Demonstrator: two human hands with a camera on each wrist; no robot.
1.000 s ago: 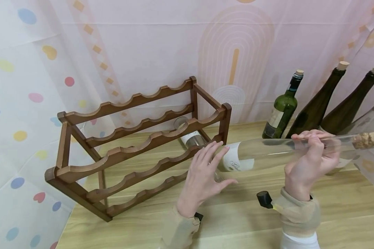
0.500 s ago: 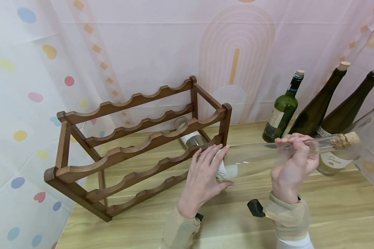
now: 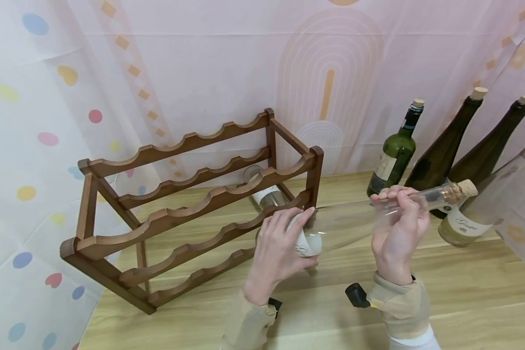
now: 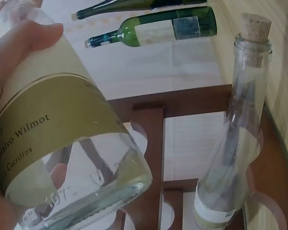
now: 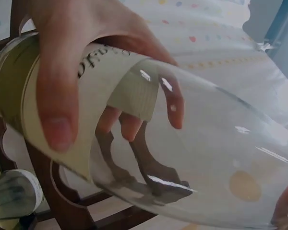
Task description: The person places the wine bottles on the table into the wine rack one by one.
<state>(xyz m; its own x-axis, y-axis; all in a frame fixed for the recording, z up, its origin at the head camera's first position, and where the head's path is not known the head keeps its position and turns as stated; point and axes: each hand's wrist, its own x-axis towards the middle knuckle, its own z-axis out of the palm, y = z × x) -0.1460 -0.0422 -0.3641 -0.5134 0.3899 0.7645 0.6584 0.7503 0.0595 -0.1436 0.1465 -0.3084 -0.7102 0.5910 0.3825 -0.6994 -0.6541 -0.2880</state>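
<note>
A clear glass wine bottle with a cork and a pale label is held between both hands, nearly level, its cork end tilted up to the right. My left hand grips its labelled base end, thumb below and fingers over the top; the left wrist view shows this label close up. My right hand holds the neck, just short of the cork. Directly left of the bottle's base stands a brown wooden wine rack with scalloped rails. Another corked clear bottle lies low in the rack's right end.
At the right stand a green wine bottle, two dark tall bottles and a clear bottle, all near the back of the wooden table. A patterned curtain hangs behind the rack.
The held bottle has moved left toward the rack along with my right hand. My left hand, earlier spread beside the base, now wraps round it.
</note>
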